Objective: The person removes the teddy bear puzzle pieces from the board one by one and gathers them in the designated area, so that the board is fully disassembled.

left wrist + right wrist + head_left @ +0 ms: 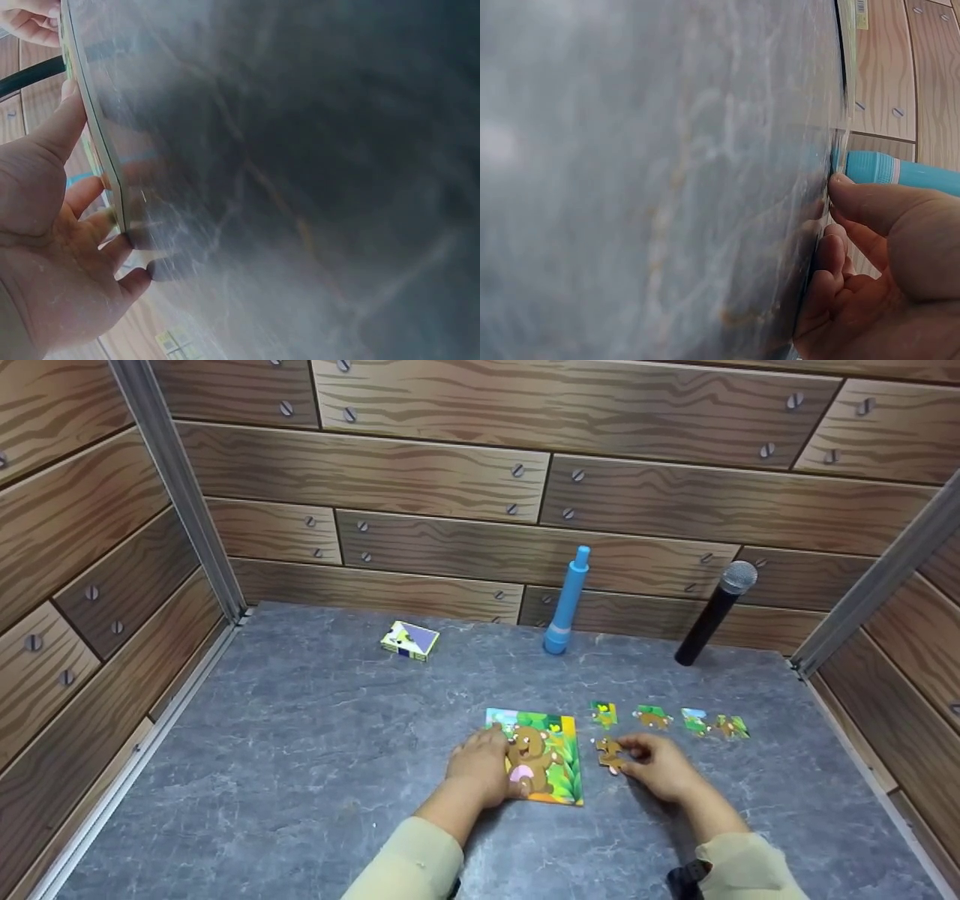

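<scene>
In the head view a picture puzzle board (564,769) with a brown bear lies flat on the table. My left hand (480,765) rests over its left side and covers part of the picture. In the left wrist view the thumb and fingers spread along the board's edge (101,150), and the little finger reaches the tabletop. Just right of the board, my right hand (661,766) pinches a brown puzzle piece (609,756) between thumb and fingers, low over the table. The right wrist view shows the right thumb (862,199) close to the surface; the piece is mostly hidden there.
Several loose puzzle pieces lie in a row behind the right hand, among them a green and brown one (652,717). Farther back stand a blue tube-shaped object (568,604) and a black microphone (711,619). A small patterned box (410,640) lies back left. Wood-patterned walls (435,480) enclose the table.
</scene>
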Available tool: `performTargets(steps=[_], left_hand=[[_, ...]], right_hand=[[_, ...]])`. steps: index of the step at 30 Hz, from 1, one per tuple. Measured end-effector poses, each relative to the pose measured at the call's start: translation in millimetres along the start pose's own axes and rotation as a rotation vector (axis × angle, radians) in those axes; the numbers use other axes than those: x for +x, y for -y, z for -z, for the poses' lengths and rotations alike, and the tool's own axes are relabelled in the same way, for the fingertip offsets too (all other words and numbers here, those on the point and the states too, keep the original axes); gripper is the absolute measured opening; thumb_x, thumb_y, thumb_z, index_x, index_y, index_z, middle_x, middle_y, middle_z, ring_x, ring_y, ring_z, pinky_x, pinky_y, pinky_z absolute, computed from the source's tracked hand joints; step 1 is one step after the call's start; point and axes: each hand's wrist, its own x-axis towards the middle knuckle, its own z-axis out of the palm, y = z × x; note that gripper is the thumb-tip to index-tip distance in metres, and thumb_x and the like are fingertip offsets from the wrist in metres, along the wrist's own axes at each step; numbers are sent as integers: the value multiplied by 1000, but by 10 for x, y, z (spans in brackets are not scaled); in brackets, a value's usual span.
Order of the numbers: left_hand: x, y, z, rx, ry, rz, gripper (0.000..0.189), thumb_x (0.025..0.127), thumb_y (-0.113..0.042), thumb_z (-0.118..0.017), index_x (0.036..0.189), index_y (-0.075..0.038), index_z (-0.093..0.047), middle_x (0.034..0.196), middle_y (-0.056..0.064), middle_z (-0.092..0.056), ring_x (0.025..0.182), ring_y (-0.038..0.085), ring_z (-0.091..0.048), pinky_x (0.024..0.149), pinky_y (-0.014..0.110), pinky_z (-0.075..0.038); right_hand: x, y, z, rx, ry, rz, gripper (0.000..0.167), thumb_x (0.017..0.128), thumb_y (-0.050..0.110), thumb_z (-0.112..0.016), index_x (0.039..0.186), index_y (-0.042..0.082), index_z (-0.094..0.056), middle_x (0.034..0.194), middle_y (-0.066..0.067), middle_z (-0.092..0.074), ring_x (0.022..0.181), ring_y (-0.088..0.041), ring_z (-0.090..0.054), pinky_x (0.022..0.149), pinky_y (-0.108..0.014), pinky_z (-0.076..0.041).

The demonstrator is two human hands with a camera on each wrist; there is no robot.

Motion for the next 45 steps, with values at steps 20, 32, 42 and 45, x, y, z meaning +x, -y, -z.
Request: performTargets(steps=[20, 32, 42, 45], left_hand=[[9, 19, -13, -18, -10, -1, 74, 81, -48, -91, 136, -10, -61, 164, 14, -45, 149, 34, -43, 120, 53, -36], [21, 28, -29, -48, -8, 8, 76, 81, -47, -92, 139, -9, -61, 163, 15, -46, 150, 34, -42, 121, 54, -35], [76, 45, -85, -43, -25, 12, 88, 80, -47, -93, 148, -5, -55, 160, 16, -49, 147, 35, -44, 121, 54, -35], [75, 42, -87, -52, -31, 13, 90, 79, -46, -94, 148, -5, -55, 159, 16, -50, 147, 36, -44, 121, 54, -35]], right_hand=[[-1, 8, 8, 54, 12, -27, 46, 87, -2, -81, 129, -13, -65, 104, -13, -68, 100, -28, -63, 90, -44, -54], [-21, 44, 71, 101, 36, -66, 46, 88, -1, -80, 130, -10, -63, 102, -13, -66, 95, -24, -60, 77, -31, -51], [-30, 275, -39, 127, 15, -32, 41, 89, -3, -79, 126, -12, -64, 99, -13, -65, 85, -20, -60, 70, -27, -52], [-6, 401, -97, 125, 3, -5, 40, 89, -5, -78, 126, -11, -65, 100, -13, -65, 87, -21, -61, 75, -32, -54]])
